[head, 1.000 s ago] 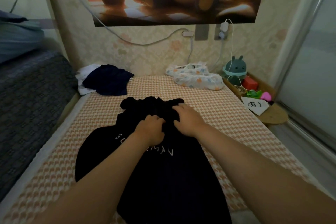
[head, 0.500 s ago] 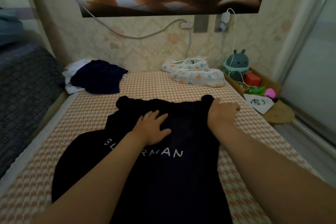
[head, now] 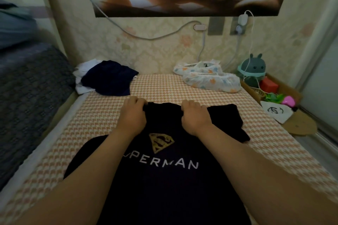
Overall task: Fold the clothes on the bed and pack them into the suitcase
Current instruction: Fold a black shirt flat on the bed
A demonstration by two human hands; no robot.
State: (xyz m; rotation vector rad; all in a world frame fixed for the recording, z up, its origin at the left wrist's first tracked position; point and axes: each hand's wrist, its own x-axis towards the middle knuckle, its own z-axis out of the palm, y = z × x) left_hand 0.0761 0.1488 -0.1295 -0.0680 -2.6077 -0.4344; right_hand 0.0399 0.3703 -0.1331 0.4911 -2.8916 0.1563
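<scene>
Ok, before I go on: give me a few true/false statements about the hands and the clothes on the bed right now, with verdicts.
1. The left hand and the right hand both grip the far edge of the black T-shirt. True.
2. The black T-shirt lies print side down. False: its SUPERMAN print faces up.
3. A navy garment lies on top of a white garment at the far left corner of the bed. True.
4. The floral cloth touches the black T-shirt. False: it lies apart from it, further back by the wall.
</scene>
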